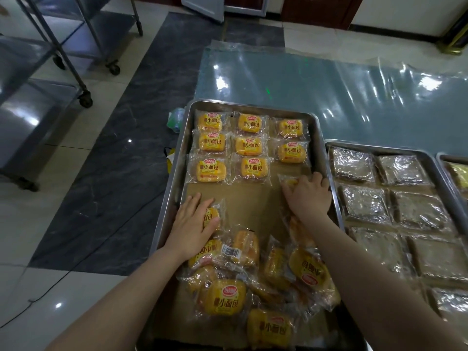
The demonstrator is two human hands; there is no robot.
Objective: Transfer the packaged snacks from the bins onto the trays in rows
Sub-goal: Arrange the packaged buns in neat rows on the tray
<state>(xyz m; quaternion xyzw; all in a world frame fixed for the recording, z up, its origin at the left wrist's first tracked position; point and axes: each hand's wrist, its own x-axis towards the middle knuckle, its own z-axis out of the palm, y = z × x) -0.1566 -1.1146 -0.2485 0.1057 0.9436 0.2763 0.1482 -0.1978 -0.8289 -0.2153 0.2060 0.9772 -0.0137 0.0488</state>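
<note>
Bread packets (250,145) sit in rows on a metal tray (177,158).
The left hand (192,224) presses one packet (215,211) flat, grip open; the right hand (307,196) curls its grip over another packet (287,179).

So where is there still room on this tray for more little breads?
The bare brown liner between the left hand and right hand, bordered by the neat rows above and the loose pile below. The pile end is crowded, and the neighbouring tray looks full.
</note>
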